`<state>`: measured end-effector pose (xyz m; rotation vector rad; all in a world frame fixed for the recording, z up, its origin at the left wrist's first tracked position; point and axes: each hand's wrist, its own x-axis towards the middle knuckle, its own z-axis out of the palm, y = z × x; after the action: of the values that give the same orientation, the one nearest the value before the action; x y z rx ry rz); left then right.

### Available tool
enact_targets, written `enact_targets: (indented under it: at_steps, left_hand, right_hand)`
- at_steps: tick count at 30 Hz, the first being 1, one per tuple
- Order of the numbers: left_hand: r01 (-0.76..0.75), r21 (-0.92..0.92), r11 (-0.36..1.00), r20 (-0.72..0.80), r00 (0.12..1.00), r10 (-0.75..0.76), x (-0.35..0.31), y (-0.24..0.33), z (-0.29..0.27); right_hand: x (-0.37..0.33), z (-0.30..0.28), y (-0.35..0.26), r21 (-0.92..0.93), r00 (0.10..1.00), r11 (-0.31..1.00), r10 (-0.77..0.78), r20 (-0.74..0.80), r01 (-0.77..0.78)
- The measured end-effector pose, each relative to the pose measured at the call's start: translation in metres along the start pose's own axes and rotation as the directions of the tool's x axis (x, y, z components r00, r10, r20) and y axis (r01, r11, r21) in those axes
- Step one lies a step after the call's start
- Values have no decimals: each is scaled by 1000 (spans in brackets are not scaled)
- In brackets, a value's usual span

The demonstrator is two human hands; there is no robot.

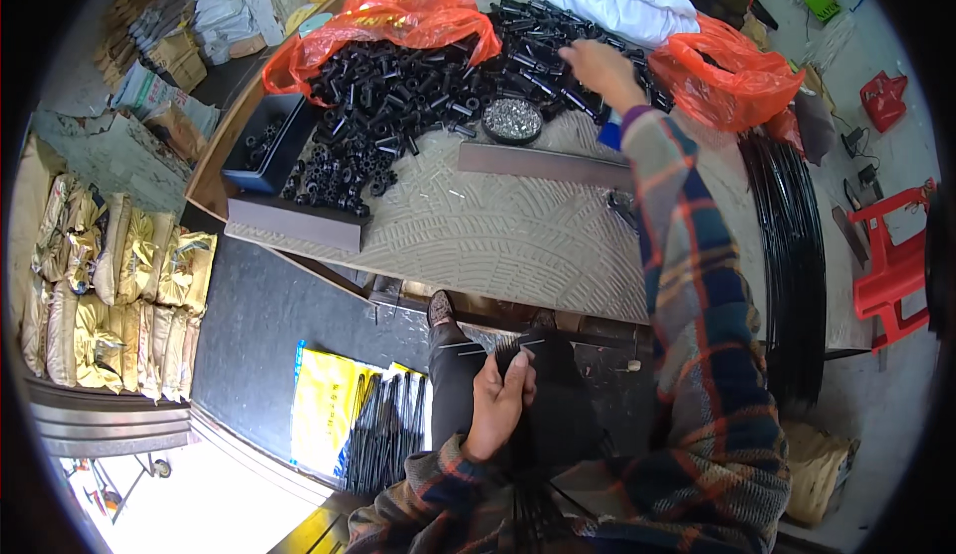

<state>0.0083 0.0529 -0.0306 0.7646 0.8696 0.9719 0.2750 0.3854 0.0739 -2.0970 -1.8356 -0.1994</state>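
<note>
My left hand (501, 403) is closed over my lap around a bundle of thin black rods (507, 348), their ends bunched above the thumb. Short thin silvery pieces stick out on both sides near the fingers. My right arm stretches forward across the table, and my right hand (602, 71) is at the far pile of black tubular parts (533, 56). Its fingers look curled in among them; what they pinch, if anything, is too small to make out. Near it stands a round black dish (512, 120) full of small shiny metal pieces.
Red plastic bags (423, 11) and a white bag (607, 1) lie behind the parts. A dark blue bin (267, 144) stands left. Long black rods (787, 245) hang over the table's right side, near a red stool (894, 255). Yellow packaging (324, 405) with black rods lies lower left.
</note>
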Motion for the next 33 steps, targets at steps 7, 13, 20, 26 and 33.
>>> enact_targets:
  at_steps: [7, 13, 20, 26, 33]
  left_hand:
    - [19, -66, 998, -5, 1000, -19, 2, -5, -4]
    - [2, -41, 999, -19, 1000, -3, -7, 2, 3]
    - [17, -40, 999, 0, 1000, -17, -4, 2, 3]
    - [11, -42, 999, 0, 1000, -11, -8, 6, 2]
    - [21, -30, 999, 15, 1000, -21, -7, 2, 1]
  right_hand:
    - [-55, -34, -32, 957, 959, 127, 78, -273, 262]
    - [-51, 25, -99, 320, 968, 915, -211, -138, 245]
    - [-28, 44, -131, 337, 979, 925, -199, 33, 177]
    - [-23, 47, -136, 274, 966, 930, -260, 16, 246]
    - [-39, 45, -139, 273, 946, 919, -315, 81, 283]
